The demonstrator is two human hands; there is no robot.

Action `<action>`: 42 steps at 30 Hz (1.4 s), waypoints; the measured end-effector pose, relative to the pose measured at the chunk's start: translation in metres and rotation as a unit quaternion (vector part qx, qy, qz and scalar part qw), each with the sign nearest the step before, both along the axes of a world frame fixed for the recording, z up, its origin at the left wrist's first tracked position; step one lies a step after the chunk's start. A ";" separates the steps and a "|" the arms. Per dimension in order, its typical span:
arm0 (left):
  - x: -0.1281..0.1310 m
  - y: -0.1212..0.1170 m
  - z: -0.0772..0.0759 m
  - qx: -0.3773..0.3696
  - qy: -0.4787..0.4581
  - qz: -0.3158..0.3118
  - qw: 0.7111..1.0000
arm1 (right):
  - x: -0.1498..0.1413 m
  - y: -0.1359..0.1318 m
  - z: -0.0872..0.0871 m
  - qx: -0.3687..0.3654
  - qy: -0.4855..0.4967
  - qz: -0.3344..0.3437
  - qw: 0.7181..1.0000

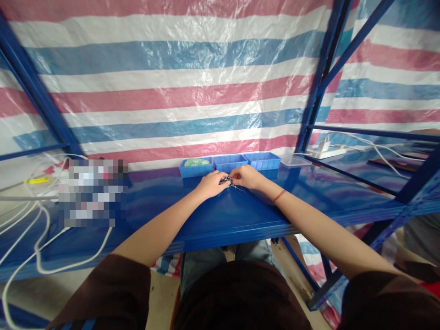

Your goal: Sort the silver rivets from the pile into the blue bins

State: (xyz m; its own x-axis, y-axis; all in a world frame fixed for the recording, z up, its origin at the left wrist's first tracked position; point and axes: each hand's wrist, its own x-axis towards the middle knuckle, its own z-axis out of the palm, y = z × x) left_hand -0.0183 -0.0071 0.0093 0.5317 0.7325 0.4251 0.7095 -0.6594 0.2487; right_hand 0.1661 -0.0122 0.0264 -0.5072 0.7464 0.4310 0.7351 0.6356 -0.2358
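Note:
Over the blue table [220, 215], my left hand [212, 184] is closed on a cluster of small dark and silvery pieces [226, 180]. Its kind is too small to make out, and the fingers partly cover it. Thin light wire-like ends stick out to the right beneath my right hand [246, 177]. The right fingers are pinched together against the cluster's right side; what lies between their tips is hidden. Just behind the hands stand a left blue bin [191, 172] holding a green plastic bag [196, 162], a middle blue bin [229, 161] and a right blue bin [263, 160].
A clear plastic lid or tray [295, 160] lies right of the bins. Farther right is a white power strip [326, 152] with cables. White cables [44, 243] loop over the left side beside a blurred-out patch. Blue frame posts [318, 87] flank the table before a striped sheet [189, 91].

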 end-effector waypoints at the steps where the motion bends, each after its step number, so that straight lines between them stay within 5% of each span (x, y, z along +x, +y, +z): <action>1: 0.000 -0.001 0.001 0.006 -0.001 0.002 1.000 | -0.001 -0.001 0.002 0.013 0.014 0.012 1.000; 5: 0.000 -0.002 0.007 0.019 -0.003 -0.005 1.000 | -0.005 -0.003 0.004 0.036 0.095 0.051 0.993; 11: 0.001 -0.004 0.009 -0.015 -0.038 0.001 0.999 | -0.010 0.000 -0.001 -0.134 0.336 0.083 0.929; 15: 0.002 -0.006 0.009 -0.024 -0.046 -0.006 0.999 | -0.010 0.000 0.000 -0.188 0.382 0.101 0.899; 22: 0.005 -0.007 0.009 -0.016 -0.052 -0.016 0.998 | -0.009 0.002 -0.001 -0.145 0.334 0.085 0.928; 31: 0.004 -0.003 0.008 -0.006 -0.114 -0.018 0.993 | -0.012 -0.006 0.005 0.050 0.206 0.057 0.976; 42: 0.003 -0.003 0.010 0.001 -0.214 0.040 0.976 | -0.003 -0.006 0.010 0.069 0.086 -0.020 0.994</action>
State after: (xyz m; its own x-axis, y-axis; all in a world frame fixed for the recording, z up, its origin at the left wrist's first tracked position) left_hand -0.0152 -0.0101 0.0196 0.2475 0.7635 0.5965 0.5898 -0.6072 0.5324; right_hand 0.1627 -0.0180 0.0365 -0.3876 0.6927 0.6083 0.7168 0.6414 -0.2737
